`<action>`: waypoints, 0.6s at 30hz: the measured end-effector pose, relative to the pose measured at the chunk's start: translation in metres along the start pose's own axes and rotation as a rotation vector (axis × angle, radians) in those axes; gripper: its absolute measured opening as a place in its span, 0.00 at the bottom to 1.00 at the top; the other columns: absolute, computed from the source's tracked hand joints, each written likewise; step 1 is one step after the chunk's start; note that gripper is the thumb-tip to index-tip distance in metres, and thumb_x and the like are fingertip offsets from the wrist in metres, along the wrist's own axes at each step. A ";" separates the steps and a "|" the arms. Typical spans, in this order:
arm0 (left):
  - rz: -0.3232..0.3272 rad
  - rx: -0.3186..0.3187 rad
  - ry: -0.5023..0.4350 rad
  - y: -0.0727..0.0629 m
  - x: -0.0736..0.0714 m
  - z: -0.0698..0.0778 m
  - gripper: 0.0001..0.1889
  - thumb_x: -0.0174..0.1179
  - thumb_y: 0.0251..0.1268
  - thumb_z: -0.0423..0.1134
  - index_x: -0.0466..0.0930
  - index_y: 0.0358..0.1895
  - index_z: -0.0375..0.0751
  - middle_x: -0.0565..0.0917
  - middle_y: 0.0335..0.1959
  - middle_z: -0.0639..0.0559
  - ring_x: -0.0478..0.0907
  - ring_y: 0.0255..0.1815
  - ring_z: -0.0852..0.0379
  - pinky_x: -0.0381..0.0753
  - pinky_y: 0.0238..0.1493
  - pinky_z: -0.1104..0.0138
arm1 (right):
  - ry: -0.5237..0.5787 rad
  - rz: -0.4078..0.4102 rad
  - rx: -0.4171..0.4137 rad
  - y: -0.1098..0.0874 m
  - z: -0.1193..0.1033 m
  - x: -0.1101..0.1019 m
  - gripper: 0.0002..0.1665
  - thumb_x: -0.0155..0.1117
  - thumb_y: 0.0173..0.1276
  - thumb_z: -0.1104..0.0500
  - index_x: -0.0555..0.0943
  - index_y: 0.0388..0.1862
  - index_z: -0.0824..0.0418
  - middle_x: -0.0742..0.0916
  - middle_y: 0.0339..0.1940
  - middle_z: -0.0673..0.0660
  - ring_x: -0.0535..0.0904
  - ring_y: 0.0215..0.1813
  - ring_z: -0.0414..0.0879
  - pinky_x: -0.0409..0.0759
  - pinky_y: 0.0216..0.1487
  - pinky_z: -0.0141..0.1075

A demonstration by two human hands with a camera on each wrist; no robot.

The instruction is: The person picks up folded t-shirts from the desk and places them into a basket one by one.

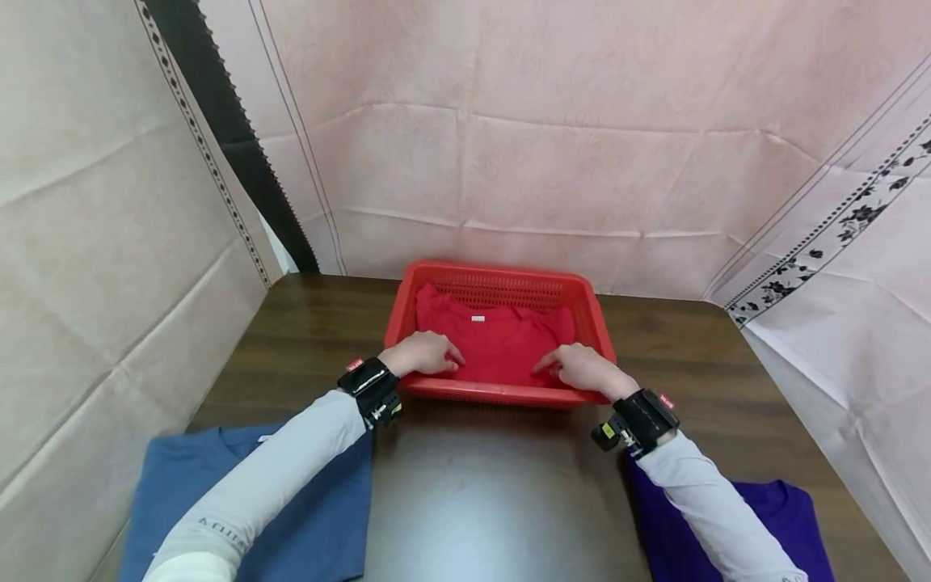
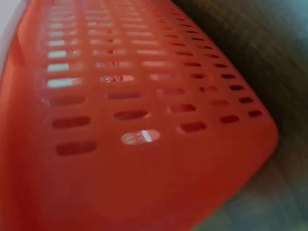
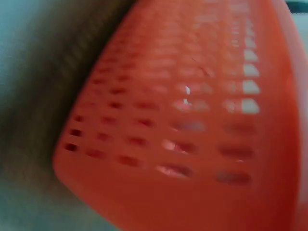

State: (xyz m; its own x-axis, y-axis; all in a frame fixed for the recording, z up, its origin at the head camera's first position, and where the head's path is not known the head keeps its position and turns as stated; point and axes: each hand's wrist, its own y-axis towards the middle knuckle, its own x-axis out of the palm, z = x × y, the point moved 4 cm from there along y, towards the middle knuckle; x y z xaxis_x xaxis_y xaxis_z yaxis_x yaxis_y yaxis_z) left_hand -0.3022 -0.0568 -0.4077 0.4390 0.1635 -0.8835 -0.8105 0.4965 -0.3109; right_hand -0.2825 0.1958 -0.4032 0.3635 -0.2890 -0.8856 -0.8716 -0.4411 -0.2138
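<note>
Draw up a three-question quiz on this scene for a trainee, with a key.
1. True or false: a small white rectangular label shows near the neckline of the red fabric shirt.
2. In the head view, the left white-sleeved forearm passes over which shirt? A) purple fabric shirt; B) blue fabric shirt; C) red fabric shirt.
3. Fill in: the bare left hand and bare right hand both reach inside the ____.

Key: 1. True. 2. B. 3. Red perforated plastic basket.

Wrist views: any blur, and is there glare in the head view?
Left wrist: red perforated plastic basket soft, its far slots mushy; right wrist: worse, slots smeared. In both, the brown wood-grain table is a dark blur alongside. Head: basket and table clearer, but a pale glare patch whitens the tabletop's near middle.
</note>
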 end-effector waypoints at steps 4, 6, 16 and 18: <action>0.279 0.022 -0.057 -0.016 -0.014 0.007 0.14 0.65 0.70 0.43 0.87 0.55 0.46 0.88 0.41 0.51 0.79 0.30 0.57 0.79 0.32 0.67 | 0.046 0.377 -0.029 -0.008 -0.028 -0.003 0.13 0.65 0.71 0.65 0.87 0.52 0.57 0.88 0.39 0.55 0.71 0.24 0.43 0.73 0.27 0.34; 0.402 0.055 -0.072 -0.032 -0.021 0.016 0.13 0.66 0.69 0.44 0.88 0.52 0.46 0.86 0.31 0.53 0.74 0.21 0.60 0.73 0.24 0.70 | 0.055 0.527 -0.089 -0.016 -0.052 -0.002 0.08 0.69 0.71 0.59 0.87 0.47 0.56 0.87 0.36 0.52 0.70 0.22 0.41 0.72 0.25 0.33; 0.760 0.026 -0.026 -0.136 -0.002 0.021 0.06 0.71 0.64 0.44 0.84 0.36 0.50 0.72 0.16 0.61 0.62 0.12 0.64 0.62 0.13 0.71 | 0.408 0.389 -0.381 -0.038 -0.157 0.062 0.13 0.63 0.76 0.52 0.84 0.30 0.52 0.84 0.21 0.45 0.77 0.20 0.35 0.78 0.26 0.28; 0.784 -0.033 -0.009 -0.152 0.013 0.009 0.05 0.71 0.64 0.44 0.84 0.35 0.51 0.72 0.16 0.61 0.61 0.12 0.64 0.61 0.12 0.71 | 0.510 0.260 -0.361 -0.036 -0.166 0.082 0.13 0.61 0.77 0.52 0.87 0.34 0.54 0.87 0.24 0.50 0.82 0.21 0.40 0.80 0.25 0.28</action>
State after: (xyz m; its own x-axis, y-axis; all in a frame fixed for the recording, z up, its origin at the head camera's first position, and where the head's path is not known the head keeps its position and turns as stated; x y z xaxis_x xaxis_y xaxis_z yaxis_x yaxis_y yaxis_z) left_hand -0.1701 -0.1220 -0.3686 -0.2625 0.4630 -0.8466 -0.8963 0.2079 0.3916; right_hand -0.1669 0.0471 -0.3998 0.3439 -0.7497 -0.5654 -0.8193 -0.5337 0.2094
